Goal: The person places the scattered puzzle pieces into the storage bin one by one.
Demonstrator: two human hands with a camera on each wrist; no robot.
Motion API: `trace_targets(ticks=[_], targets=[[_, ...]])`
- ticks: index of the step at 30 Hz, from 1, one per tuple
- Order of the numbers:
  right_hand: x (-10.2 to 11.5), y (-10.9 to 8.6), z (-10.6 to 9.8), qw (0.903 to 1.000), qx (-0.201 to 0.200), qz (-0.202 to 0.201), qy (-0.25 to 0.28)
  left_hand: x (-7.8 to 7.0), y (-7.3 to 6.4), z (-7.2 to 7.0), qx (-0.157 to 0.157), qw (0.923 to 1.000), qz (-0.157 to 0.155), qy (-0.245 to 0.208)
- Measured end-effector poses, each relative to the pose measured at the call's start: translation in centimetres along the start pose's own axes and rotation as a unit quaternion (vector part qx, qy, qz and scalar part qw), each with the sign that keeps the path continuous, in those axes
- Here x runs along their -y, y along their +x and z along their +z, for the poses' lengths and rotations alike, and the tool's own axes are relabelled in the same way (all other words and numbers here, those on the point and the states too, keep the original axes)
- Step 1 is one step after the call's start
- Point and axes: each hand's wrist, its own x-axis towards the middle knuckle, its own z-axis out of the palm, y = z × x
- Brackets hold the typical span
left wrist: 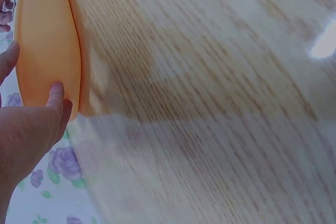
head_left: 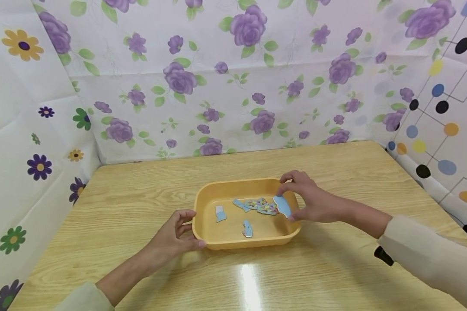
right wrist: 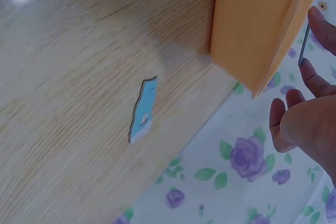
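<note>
A yellow plastic tray (head_left: 241,244) sits on the wooden table with several cut, light-blue and patterned flat pieces in it. My left hand (head_left: 177,233) holds the tray's left end, thumb at the near corner and fingers along the side. Over the tray's right end, my right hand (head_left: 305,198) pinches a light-blue flat piece (head_left: 282,206) between thumb and fingers; its edge shows thin in the right wrist view. A patterned piece (head_left: 267,209) lies just left of it. Nearer the tray's front is a small blue piece (head_left: 247,229), and a blue-and-white one (head_left: 220,214) lies at the left.
Outside the tray, another light-blue piece (right wrist: 143,111) with a wavy edge lies on the table (right wrist: 94,77). Flower-printed cloth (head_left: 218,86) hangs behind the table, with dotted cloth (head_left: 447,129) on the right. A small black object (head_left: 383,255) shows beside the right sleeve.
</note>
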Motion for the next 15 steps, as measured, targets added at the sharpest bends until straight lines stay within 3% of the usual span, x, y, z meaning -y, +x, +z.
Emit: trace_targets(ticks=[15], targets=[[1.8, 2.8, 2.4, 0.9979, 0.056, 0.003, -0.031, 0.1, 0.1, 0.0, -0.005, 1.0, -0.002, 0.002]])
